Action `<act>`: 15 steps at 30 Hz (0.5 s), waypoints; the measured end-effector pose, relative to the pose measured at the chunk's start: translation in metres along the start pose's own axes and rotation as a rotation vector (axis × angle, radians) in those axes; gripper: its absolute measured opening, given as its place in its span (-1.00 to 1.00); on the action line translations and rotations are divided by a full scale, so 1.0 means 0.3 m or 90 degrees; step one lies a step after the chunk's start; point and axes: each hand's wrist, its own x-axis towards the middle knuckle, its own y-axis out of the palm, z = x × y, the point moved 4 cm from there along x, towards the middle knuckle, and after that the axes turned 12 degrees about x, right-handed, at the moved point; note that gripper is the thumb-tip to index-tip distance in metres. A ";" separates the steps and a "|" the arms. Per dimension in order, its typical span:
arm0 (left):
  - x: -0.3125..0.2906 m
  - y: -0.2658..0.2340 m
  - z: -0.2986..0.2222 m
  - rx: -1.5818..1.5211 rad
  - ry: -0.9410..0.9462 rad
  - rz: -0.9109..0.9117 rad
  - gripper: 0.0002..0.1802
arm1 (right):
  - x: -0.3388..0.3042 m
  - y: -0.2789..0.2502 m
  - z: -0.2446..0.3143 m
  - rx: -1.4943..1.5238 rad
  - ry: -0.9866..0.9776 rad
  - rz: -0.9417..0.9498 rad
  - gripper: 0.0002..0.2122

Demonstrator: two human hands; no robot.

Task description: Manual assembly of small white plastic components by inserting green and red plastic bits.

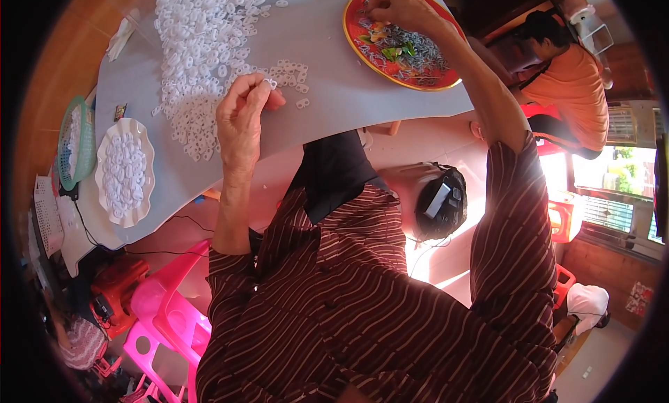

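Observation:
My left hand (242,117) is raised over the table's near edge, thumb and fingers pinched on a small white plastic piece (270,84). My right hand (405,11) reaches over the far side of a round red plate (446,77) with a gold rim. Its fingers are closed downward at the plate, and what they hold, if anything, is hidden. Many thin grey metal pieces (426,53), perhaps pins or screws, lie in the plate, along with some green and yellow bits (398,52). A big heap of white plastic pieces (198,51) spreads left of my left hand.
On the grey table (334,82), a scalloped white dish (103,173) holds more white pieces. A green basket (85,145) stands at far left. Pink plastic chairs (167,298) and a black bag (446,208) are below. A person in orange (568,89) sits at right.

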 end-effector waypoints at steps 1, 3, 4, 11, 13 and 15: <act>-0.006 -0.015 0.010 0.006 0.002 -0.012 -0.85 | 0.011 -0.007 0.030 0.126 0.163 -0.036 -0.91; -0.006 -0.009 0.007 0.009 0.007 -0.013 -0.82 | -0.014 -0.024 0.024 0.246 0.335 -0.076 -0.92; -0.007 -0.010 0.005 0.011 0.005 -0.015 -0.82 | -0.014 -0.038 0.055 0.258 0.153 -0.094 -0.92; -0.009 -0.004 0.006 0.022 0.007 -0.018 -0.82 | 0.001 0.001 0.053 -0.096 0.026 0.014 -0.87; -0.009 -0.008 0.008 0.033 0.009 -0.018 -0.82 | 0.000 0.009 0.049 -0.095 0.084 0.013 -0.87; -0.011 -0.012 0.013 0.044 0.010 -0.018 -0.82 | -0.004 0.015 0.046 -0.093 0.141 0.014 -0.87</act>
